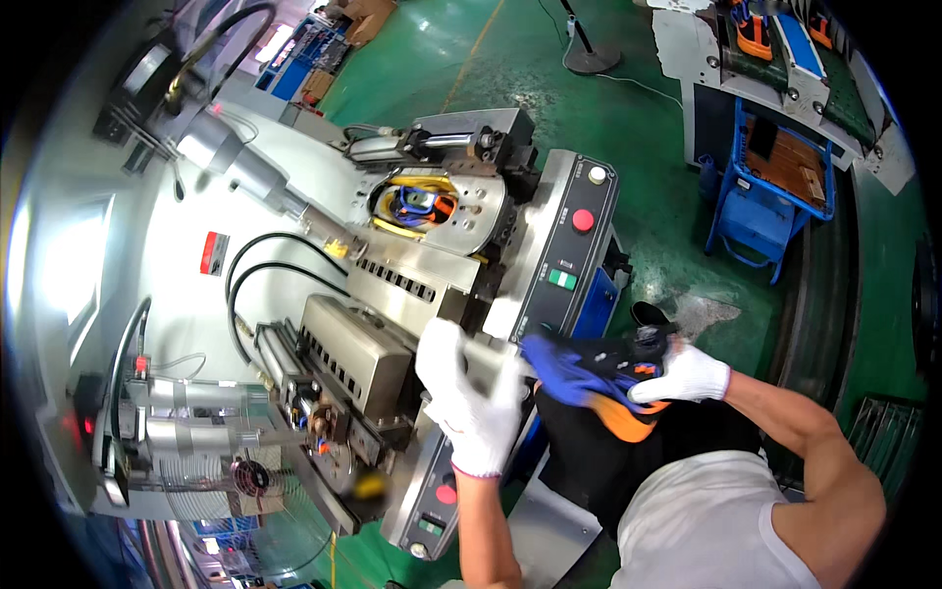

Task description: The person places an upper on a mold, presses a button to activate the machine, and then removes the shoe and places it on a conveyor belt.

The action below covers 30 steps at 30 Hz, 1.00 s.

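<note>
My right hand (693, 375), in a white glove, is closed round a blue, black and orange sneaker (599, 378) in front of my body. Motion smears the shoe's blue end. Left of it my left hand (466, 398), gloved too, is raised over the machine's control panel with its fingers apart and nothing in them. Beyond it the metal machine (422, 280) stands with its front facing me. In the oval opening at its far station sits another shoe (422, 204) in blue and orange, ringed by yellow padding.
A control panel (554, 245) with a red button (583, 221) and a green switch runs along the machine's front. Pneumatic cylinders (235, 167) and black hoses stick out on its left. Far right are a blue cart (760, 211) and a conveyor (775, 59) carrying shoes.
</note>
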### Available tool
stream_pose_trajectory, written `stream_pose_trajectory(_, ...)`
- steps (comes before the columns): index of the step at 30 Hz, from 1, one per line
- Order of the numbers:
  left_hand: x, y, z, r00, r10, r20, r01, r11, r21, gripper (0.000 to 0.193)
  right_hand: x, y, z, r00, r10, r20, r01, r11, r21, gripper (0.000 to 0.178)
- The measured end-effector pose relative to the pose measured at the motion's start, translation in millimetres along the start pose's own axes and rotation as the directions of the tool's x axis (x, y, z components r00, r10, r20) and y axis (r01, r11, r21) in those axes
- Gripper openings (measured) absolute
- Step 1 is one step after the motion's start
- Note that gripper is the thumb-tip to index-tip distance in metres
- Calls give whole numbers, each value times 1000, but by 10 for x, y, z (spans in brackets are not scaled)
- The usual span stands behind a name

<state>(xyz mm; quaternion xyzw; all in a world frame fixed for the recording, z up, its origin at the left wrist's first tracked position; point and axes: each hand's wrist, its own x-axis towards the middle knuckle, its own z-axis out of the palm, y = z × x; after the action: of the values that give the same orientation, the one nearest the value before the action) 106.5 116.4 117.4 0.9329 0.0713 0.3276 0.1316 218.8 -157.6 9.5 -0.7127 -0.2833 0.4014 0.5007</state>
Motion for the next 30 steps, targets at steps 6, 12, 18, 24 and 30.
stream_pose_trajectory(6,1467,-1419,1089,884,-454,113,458,889,-13,75,-133,733,-246,967,136,-217,56,715,697,92)
stream_pose_trajectory(12,2299,-2805,2082,811,-579,84,582,813,-22,65,160,1157,-302,927,305,-217,18,543,840,98)
stream_pose_trajectory(18,2619,-3199,2298,828,-548,-117,551,834,-4,29,371,1248,-366,908,360,-217,-26,563,826,96)
stream_pose_trajectory(24,2464,-2460,1686,776,-553,-304,420,812,-405,29,415,961,-195,914,199,-353,185,569,801,96)
stream_pose_trajectory(30,1392,-1034,604,884,-190,-426,110,973,-205,24,580,634,-228,838,34,-544,274,837,474,75)
